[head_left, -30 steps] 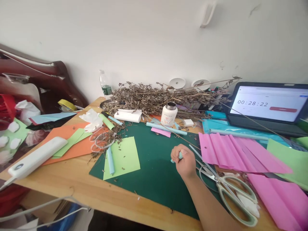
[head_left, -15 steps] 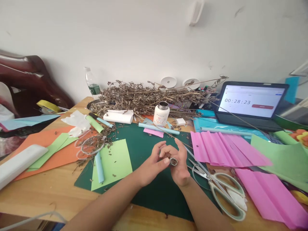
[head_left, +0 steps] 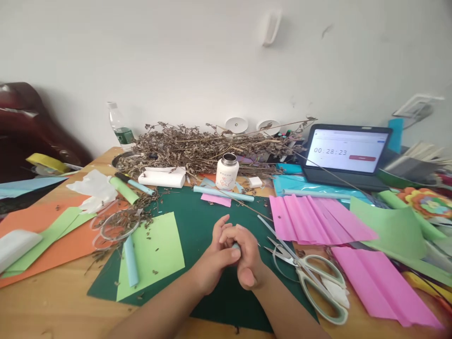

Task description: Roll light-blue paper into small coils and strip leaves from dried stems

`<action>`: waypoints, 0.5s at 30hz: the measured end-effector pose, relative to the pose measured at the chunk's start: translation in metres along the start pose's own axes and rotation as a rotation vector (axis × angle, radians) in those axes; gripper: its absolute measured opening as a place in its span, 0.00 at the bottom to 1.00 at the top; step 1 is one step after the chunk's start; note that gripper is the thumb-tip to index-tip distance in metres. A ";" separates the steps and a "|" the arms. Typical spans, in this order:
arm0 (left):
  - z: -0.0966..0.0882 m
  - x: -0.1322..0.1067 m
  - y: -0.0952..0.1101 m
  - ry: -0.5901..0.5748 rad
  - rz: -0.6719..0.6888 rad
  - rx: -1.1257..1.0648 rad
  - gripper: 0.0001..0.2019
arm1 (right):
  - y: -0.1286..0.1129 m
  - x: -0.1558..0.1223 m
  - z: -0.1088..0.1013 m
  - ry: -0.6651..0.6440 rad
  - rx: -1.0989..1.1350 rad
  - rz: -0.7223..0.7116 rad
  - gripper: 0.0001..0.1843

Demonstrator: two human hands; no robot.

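Note:
My two hands meet over the green cutting mat [head_left: 205, 221], fingers curled against each other. Between them is a light blue paper tube [head_left: 236, 246], mostly covered, with only a bit of it showing. My left hand [head_left: 216, 259] grips it with the thumb laid across the near side. My right hand [head_left: 250, 252] closes round it from the other side, fingers bent over the top. Left of the hands, a green paper sheet [head_left: 158, 249] bears dried leaf crumbs and another blue paper roll [head_left: 131, 261]. Scissors [head_left: 310, 278] lie open to the right.
A white bottle [head_left: 227, 173] stands uncapped behind a long blue roll [head_left: 222, 193]. Dried stalks [head_left: 190, 146] are heaped along the wall. Pink paper [head_left: 318, 221] lies at right, before a tablet [head_left: 346, 153]. A clear ring [head_left: 118, 226] with leaf bits sits at left.
My right hand has folded over the tube, covering its open end, in which dried bits showed before. The whole view has shifted, so things on the table sit farther left.

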State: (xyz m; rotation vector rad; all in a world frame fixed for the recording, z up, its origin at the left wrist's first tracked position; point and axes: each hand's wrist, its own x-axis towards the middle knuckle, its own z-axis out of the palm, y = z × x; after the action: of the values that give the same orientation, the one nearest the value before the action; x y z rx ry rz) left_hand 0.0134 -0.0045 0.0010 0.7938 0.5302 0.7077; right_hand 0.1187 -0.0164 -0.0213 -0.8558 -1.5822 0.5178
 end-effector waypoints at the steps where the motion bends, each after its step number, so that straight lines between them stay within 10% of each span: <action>1: 0.000 0.000 0.000 0.011 0.019 -0.011 0.35 | -0.002 0.002 0.001 -0.017 -0.011 -0.086 0.35; 5: -0.004 0.001 0.004 0.003 0.134 -0.027 0.30 | -0.010 0.009 0.002 -0.010 -0.177 -0.258 0.30; 15: -0.012 0.008 0.027 -0.080 0.163 -0.327 0.27 | 0.000 0.013 -0.009 0.005 -0.435 -0.041 0.30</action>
State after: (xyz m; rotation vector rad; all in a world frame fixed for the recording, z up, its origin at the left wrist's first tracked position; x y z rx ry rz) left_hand 0.0007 0.0206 0.0140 0.5593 0.2685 0.8828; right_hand 0.1273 -0.0079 -0.0109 -1.1436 -1.7332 0.1392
